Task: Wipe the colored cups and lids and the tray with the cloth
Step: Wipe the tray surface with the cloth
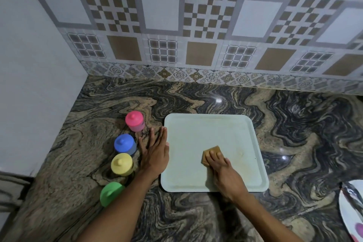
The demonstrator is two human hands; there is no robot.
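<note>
Wall tiles [196, 15] in brown, grey and white checks rise behind a swirled dark-and-tan stone table [304, 133], where a person works with both bare hands. A pale green square tray [196, 129] lies flat near the middle of the table, its surface faintly stained. The left hand [155, 153] rests palm down on the table just beside the tray's left edge, fingers [162, 135] stretched straight and together, gripping nothing. The right hand [225, 177] reaches over the tray's near edge and presses a small brown cloth [212, 151] flat against the tray, fingers [213, 156] spread on top of it rather than curled around it. Four lidded cups stand in a curved row on the table left of the left hand: a pink cup [135, 121] farthest back, then a blue cup [125, 144], a yellow cup [122, 164] and a green cup [111, 193] nearest the camera, partly hidden by the left forearm. Each lid carries a small knob. A white plate [349, 208] shows at the right edge.
</note>
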